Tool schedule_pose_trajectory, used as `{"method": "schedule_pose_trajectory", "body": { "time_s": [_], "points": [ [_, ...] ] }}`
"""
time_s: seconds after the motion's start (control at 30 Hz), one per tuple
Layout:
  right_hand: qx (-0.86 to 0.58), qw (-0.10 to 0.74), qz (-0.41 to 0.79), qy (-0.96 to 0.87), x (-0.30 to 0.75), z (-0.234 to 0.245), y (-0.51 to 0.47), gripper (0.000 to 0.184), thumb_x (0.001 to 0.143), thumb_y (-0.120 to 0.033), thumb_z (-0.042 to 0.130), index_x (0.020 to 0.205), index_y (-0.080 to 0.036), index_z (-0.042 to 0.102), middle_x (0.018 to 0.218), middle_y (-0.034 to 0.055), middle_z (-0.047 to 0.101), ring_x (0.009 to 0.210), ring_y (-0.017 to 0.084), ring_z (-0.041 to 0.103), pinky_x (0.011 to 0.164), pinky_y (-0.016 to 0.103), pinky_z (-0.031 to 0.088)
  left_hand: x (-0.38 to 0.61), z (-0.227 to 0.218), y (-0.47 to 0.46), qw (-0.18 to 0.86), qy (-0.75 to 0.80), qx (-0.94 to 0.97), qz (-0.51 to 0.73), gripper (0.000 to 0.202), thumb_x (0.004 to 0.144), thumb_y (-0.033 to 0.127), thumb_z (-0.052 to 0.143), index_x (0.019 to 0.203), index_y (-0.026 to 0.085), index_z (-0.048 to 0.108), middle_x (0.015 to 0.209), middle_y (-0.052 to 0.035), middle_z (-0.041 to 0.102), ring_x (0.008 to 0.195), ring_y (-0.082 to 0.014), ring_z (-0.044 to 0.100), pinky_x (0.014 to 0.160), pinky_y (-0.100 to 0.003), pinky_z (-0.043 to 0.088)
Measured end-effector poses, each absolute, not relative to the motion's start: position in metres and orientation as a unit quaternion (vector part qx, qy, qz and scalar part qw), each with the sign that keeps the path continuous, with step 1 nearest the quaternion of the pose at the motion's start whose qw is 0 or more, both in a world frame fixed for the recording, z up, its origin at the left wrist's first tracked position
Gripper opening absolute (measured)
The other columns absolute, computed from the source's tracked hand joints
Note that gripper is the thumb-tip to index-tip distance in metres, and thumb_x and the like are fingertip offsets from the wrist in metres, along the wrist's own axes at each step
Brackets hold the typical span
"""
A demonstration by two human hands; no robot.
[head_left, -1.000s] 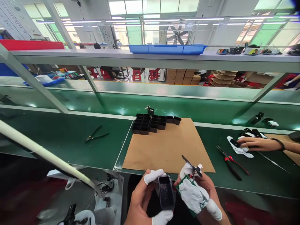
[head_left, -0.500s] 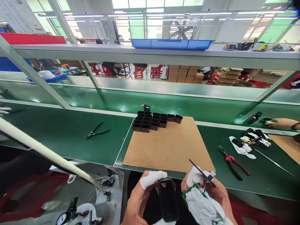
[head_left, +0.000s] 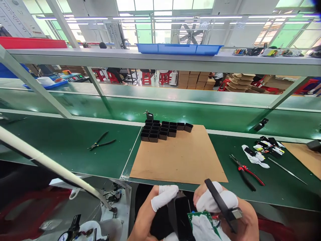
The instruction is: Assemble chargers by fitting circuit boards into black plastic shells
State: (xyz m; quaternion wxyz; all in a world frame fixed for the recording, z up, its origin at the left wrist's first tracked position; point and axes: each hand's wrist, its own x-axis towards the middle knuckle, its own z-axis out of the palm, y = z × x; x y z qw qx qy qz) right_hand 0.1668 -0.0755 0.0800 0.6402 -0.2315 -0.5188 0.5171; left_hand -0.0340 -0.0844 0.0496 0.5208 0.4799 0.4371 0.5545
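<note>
My left hand [head_left: 151, 211], white cots on its fingertips, is closed around a black rectangular housing [head_left: 181, 214] held below the bench's front edge. My right hand [head_left: 232, 214] grips a green circuit board [head_left: 199, 216] wrapped in white material, with a black flat strip [head_left: 220, 204] sticking up from it. The board's edge sits at the housing's open end. A cluster of several identical black housings [head_left: 160, 130] stands at the far corner of a brown cardboard sheet [head_left: 178, 155].
Black pliers [head_left: 100, 142] lie on the green bench [head_left: 75, 147] to the left. Red-handled cutters [head_left: 245, 170], a white cloth with small black parts [head_left: 263, 150] and a thin metal rod [head_left: 287, 171] lie to the right. A white tube [head_left: 47, 164] slants across the lower left. A blue tray [head_left: 179, 49] sits on the overhead shelf.
My hands have come closer to the camera and the board has moved to the housing's open end. The other person's hand at the right has left the view.
</note>
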Motion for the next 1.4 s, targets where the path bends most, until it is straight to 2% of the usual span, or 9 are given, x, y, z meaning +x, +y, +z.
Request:
{"method": "schedule_pose_trajectory", "body": {
  "time_s": [0.1, 0.3, 0.4, 0.47, 0.6, 0.9, 1.03, 1.13, 1.4],
  "points": [
    [-0.224, 0.658, 0.43, -0.577, 0.164, 0.082, -0.068, 0.013, 0.093, -0.035, 0.084, 0.1, -0.026, 0.079, 0.075, 0.007, 0.072, 0.061, 0.024, 0.065, 0.053, 0.035, 0.052, -0.037, 0.052, -0.089, 0.512, 0.425, 0.512, 0.543, 0.024, 0.1, 0.039, 0.077, 0.116, 0.022, 0.082, 0.11, -0.0091, 0.085, 0.105, -0.0287, 0.081, 0.098, -0.05, 0.068],
    [-0.237, 0.627, 0.376, -0.64, 0.171, 0.071, -0.059, 0.051, 0.067, -0.04, 0.105, 0.107, -0.027, 0.076, 0.085, 0.0078, 0.076, 0.067, 0.025, 0.068, 0.053, 0.032, 0.055, -0.038, 0.053, -0.09, 0.497, 0.404, 0.556, 0.529, 0.024, 0.1, 0.04, 0.075, 0.117, 0.026, 0.083, 0.104, -0.0082, 0.083, 0.103, -0.0326, 0.08, 0.096, -0.048, 0.069],
    [-0.209, 0.628, 0.351, -0.662, 0.171, 0.069, -0.056, 0.063, 0.06, -0.043, 0.108, 0.11, -0.026, 0.075, 0.085, 0.0079, 0.075, 0.065, 0.025, 0.068, 0.051, 0.031, 0.055, -0.036, 0.05, -0.092, 0.479, 0.393, 0.582, 0.527, 0.031, 0.099, 0.041, 0.076, 0.126, 0.027, 0.081, 0.11, -0.0078, 0.081, 0.103, -0.033, 0.079, 0.097, -0.047, 0.068],
    [-0.195, 0.626, 0.339, -0.675, 0.171, 0.073, -0.055, 0.059, 0.064, -0.043, 0.106, 0.112, -0.025, 0.075, 0.082, 0.0069, 0.074, 0.06, 0.022, 0.065, 0.051, 0.03, 0.055, -0.034, 0.049, -0.095, 0.448, 0.369, 0.61, 0.539, 0.049, 0.093, 0.045, 0.083, 0.139, 0.03, 0.075, 0.118, -0.0089, 0.079, 0.106, -0.0337, 0.078, 0.098, -0.046, 0.066],
    [-0.247, 0.603, 0.352, -0.672, 0.17, 0.089, -0.061, 0.032, 0.084, -0.04, 0.092, 0.107, -0.026, 0.074, 0.085, 0.0082, 0.074, 0.065, 0.024, 0.066, 0.056, 0.032, 0.056, -0.029, 0.052, -0.1, 0.4, 0.335, 0.643, 0.56, 0.078, 0.084, 0.052, 0.091, 0.154, 0.033, 0.062, 0.128, -0.0111, 0.071, 0.114, -0.0302, 0.073, 0.103, -0.04, 0.061],
    [-0.247, 0.595, 0.342, -0.684, 0.169, 0.092, -0.063, 0.023, 0.092, -0.04, 0.085, 0.105, -0.025, 0.073, 0.082, 0.0062, 0.07, 0.064, 0.022, 0.065, 0.055, 0.031, 0.053, -0.024, 0.053, -0.098, 0.385, 0.33, 0.645, 0.572, 0.06, 0.1, 0.039, 0.076, 0.156, 0.031, 0.059, 0.125, -0.0118, 0.067, 0.114, -0.0248, 0.07, 0.104, -0.034, 0.059],
    [-0.227, 0.599, 0.322, -0.697, 0.17, 0.085, -0.058, 0.022, 0.09, -0.031, 0.086, 0.105, -0.023, 0.073, 0.083, 0.0062, 0.07, 0.061, 0.021, 0.065, 0.051, 0.03, 0.053, -0.023, 0.052, -0.099, 0.394, 0.328, 0.645, 0.566, 0.071, 0.092, 0.042, 0.085, 0.157, 0.031, 0.057, 0.126, -0.0116, 0.066, 0.113, -0.0261, 0.071, 0.102, -0.034, 0.06],
    [-0.232, 0.585, 0.324, -0.706, 0.172, 0.084, -0.059, 0.03, 0.083, -0.022, 0.091, 0.107, -0.024, 0.073, 0.085, 0.0059, 0.071, 0.064, 0.021, 0.066, 0.051, 0.03, 0.053, -0.023, 0.051, -0.099, 0.393, 0.33, 0.644, 0.567, 0.068, 0.094, 0.041, 0.083, 0.156, 0.032, 0.057, 0.126, -0.0128, 0.065, 0.113, -0.0276, 0.071, 0.099, -0.038, 0.06],
    [-0.263, 0.566, 0.348, -0.7, 0.175, 0.089, -0.067, 0.031, 0.083, -0.026, 0.092, 0.108, -0.025, 0.074, 0.091, 0.0077, 0.074, 0.075, 0.026, 0.069, 0.061, 0.034, 0.058, -0.027, 0.051, -0.099, 0.395, 0.328, 0.65, 0.559, 0.095, 0.076, 0.063, 0.094, 0.158, 0.031, 0.056, 0.126, -0.0128, 0.065, 0.113, -0.0286, 0.07, 0.101, -0.039, 0.059]
  ]
}}
